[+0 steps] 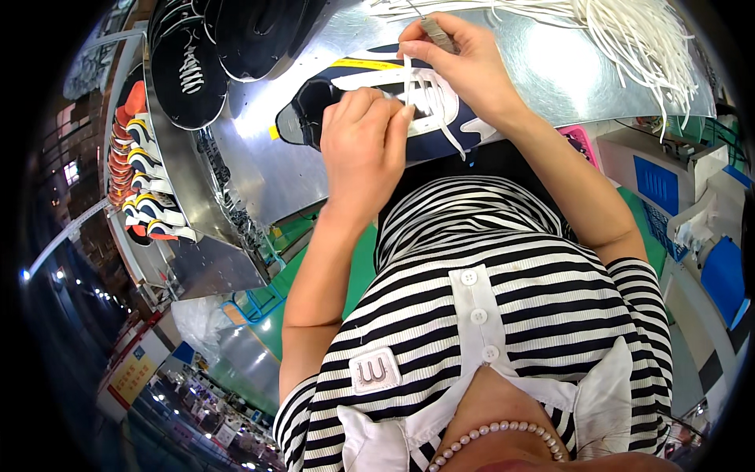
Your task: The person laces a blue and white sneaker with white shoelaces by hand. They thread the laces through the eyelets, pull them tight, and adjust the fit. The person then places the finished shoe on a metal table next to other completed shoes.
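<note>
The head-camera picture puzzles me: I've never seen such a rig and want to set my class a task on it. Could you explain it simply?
There is no machine here: a person in a striped top works bare-handed. A wide fisheye camera on the head looks down, so straight edges bend near the rim. Picture left is the person's left.

On the metal table lies a navy and white shoe. The right hand holds a thin-shafted tool. The left hand curls over the shoe; its grip is hidden. A white lace runs between the hands. A pile of white laces lies at upper right.
</note>
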`<state>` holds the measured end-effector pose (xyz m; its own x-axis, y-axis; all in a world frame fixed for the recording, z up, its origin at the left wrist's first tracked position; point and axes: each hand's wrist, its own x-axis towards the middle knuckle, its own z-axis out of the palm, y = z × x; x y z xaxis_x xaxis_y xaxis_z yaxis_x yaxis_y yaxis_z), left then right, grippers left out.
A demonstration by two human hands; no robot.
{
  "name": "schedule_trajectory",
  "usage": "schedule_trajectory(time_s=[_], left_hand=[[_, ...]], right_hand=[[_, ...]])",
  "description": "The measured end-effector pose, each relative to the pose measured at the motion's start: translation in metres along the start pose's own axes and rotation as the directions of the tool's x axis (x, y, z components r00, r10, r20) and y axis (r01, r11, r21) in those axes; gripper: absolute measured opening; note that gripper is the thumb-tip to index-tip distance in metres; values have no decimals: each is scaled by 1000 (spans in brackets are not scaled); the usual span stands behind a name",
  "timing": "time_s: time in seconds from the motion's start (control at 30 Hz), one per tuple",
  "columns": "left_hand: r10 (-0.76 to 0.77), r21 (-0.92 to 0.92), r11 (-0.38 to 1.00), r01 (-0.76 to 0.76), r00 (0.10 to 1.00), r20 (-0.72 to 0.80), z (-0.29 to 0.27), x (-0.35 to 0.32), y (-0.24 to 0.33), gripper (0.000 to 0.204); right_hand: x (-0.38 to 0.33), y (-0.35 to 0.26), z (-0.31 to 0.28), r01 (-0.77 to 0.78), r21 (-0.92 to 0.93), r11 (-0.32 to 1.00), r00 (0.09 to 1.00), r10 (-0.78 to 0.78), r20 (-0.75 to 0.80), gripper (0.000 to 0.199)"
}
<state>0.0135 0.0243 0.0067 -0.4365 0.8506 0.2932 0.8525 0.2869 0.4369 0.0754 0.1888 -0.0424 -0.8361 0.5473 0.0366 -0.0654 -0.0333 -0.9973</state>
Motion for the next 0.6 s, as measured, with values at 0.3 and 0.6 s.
schedule_trajectory(time_s=[0.3, 0.6], left_hand=[[-298, -461, 831, 313, 949, 106, -10, 2, -11, 65], [-413, -441, 822, 359, 910, -30, 5, 5, -18, 34]], right_hand=[[-2, -9, -2, -38, 39, 999, 990, 32, 135, 15], [0, -23, 6, -122, -119, 985, 957, 149, 249, 17]])
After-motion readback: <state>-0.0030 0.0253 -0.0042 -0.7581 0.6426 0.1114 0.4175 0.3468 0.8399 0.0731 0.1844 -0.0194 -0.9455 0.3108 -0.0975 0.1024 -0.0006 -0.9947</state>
